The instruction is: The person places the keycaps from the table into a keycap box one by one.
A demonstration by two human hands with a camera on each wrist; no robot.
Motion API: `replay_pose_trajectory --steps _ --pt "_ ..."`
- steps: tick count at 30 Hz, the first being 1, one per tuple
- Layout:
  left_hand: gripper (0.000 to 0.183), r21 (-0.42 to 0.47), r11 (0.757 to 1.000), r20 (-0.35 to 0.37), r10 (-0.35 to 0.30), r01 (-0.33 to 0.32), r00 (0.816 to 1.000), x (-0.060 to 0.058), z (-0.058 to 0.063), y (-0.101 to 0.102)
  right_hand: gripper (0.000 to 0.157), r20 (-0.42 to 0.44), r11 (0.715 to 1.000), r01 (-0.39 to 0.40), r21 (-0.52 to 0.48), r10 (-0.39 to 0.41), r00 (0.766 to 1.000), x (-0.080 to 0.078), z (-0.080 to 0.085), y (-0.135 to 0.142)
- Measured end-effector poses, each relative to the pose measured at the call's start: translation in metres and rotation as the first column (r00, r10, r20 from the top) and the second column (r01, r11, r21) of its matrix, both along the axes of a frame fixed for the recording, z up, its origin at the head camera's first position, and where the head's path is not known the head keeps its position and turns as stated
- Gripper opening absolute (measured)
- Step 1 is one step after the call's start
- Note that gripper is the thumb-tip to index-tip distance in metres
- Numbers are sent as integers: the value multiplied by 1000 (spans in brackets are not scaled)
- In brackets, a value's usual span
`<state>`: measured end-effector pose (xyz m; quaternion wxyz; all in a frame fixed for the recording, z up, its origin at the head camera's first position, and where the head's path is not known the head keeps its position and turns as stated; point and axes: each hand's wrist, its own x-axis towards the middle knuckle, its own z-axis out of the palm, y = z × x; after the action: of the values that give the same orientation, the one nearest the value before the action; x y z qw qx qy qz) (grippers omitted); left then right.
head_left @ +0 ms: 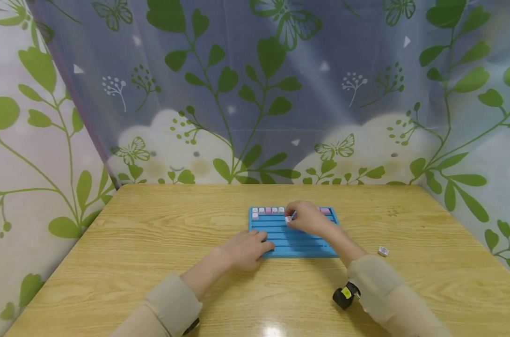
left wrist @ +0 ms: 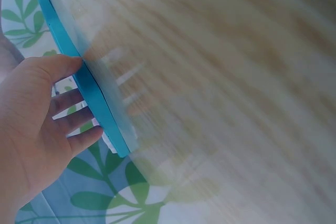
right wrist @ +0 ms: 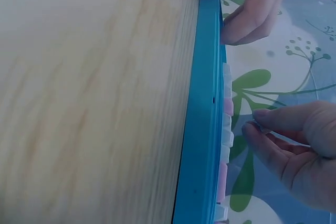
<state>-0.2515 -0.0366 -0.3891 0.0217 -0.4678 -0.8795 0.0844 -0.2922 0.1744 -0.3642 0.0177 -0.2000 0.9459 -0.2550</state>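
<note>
A blue ridged tray (head_left: 299, 250) with keycaps along its far row lies on the table. My left hand (head_left: 247, 249) holds its left near corner, thumb at the front edge and fingers across the side; the left wrist view shows the tray's edge (left wrist: 94, 98) between them. Over the upper middle of the tray, my right hand (head_left: 309, 217) pinches a small keycap (head_left: 288, 219) between thumb and fingertips. In the right wrist view the fingers mostly hide this keycap. White and pink keycaps (head_left: 268, 211) stand in the far row, and one more (head_left: 255, 216) sits below the row's left end.
A loose white keycap (head_left: 383, 251) with dark markings lies on the wooden table (head_left: 154, 243), right of the tray. A leaf-patterned curtain (head_left: 255, 93) hangs behind the table and along both sides. A black device (head_left: 343, 296) is strapped at the right wrist.
</note>
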Motion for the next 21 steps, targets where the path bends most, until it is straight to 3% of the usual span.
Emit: replay_pose_trajectory --steps 8,16,21 --pt "32 3 1000 -5 -4 4 1000 1 1 0 15 -18 1000 -6 13 6 1000 -11 0 -14" --pt "32 5 1000 -21 -14 14 1000 1 1 -1 15 -69 997 -60 53 64 996 -23 -5 -29" --pt "31 -10 1000 -27 -24 24 999 2 2 -1 13 -38 994 -73 83 76 996 -28 -8 -41"
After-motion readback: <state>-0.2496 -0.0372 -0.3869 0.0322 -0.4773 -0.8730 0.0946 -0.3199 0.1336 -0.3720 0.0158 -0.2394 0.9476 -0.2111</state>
